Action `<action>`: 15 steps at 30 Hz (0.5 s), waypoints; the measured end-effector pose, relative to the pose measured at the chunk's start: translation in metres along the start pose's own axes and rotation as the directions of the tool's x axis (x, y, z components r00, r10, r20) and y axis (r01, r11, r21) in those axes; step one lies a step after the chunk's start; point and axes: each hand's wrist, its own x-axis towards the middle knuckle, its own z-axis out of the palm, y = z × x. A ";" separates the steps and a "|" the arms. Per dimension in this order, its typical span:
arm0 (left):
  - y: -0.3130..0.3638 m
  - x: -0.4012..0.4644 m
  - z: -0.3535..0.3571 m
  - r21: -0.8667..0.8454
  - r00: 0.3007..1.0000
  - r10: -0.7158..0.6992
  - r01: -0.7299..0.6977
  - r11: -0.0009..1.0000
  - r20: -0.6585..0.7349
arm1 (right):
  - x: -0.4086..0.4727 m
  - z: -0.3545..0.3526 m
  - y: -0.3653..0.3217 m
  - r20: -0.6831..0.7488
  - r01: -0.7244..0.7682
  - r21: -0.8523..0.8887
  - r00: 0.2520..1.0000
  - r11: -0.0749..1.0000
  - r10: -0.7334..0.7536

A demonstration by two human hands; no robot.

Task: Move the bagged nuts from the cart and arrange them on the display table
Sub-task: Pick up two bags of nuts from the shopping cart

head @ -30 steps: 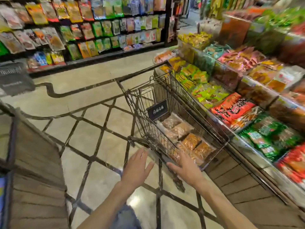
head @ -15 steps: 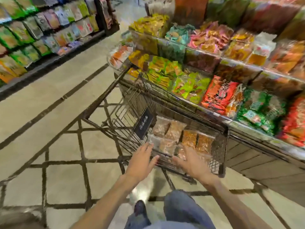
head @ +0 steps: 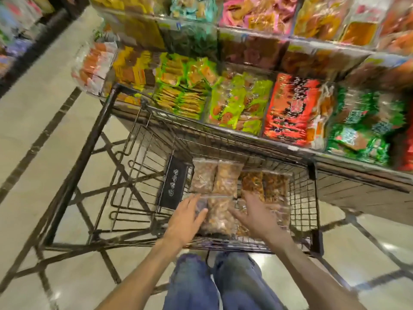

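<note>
A black wire cart (head: 107, 121) stands against the display table (head: 368, 195), whose tiers are packed with coloured snack packs. Several clear bags of brown nuts lie in the cart's near basket: a far row (head: 228, 177) and a closer bag (head: 220, 218). Both of my hands are inside the basket. My left hand (head: 185, 220) rests against the closer bag's left edge with its fingers apart. My right hand (head: 257, 215) is spread at the bag's right side, over other bags. Neither hand has clearly closed on a bag; the picture is blurred.
A black sign (head: 174, 186) hangs on the cart just left of the bags. Green packs (head: 237, 104) and red packs (head: 290, 108) fill the table's lowest tier beyond the cart. Another stocked shelf (head: 13, 30) lines the far side of the tiled aisle. My jeans (head: 212, 283) are below.
Both hands have gone forward from the cart's near rim into the basket, onto the bagged nuts. My view has swung right and down over the cart.
</note>
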 end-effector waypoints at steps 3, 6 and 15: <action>-0.016 0.053 0.013 -0.027 0.997 -0.059 0.060 0.998 0.059 | 0.040 0.008 0.007 0.056 -0.038 0.053 0.998 0.998 0.035; -0.037 0.110 0.035 -0.047 0.987 -0.108 0.114 0.992 0.116 | 0.080 0.021 0.016 0.088 -0.081 0.070 0.993 0.994 0.075; -0.093 0.250 0.106 -0.036 0.979 -0.193 0.195 0.980 0.065 | 0.185 0.076 0.061 0.060 -0.122 0.011 0.991 0.992 0.121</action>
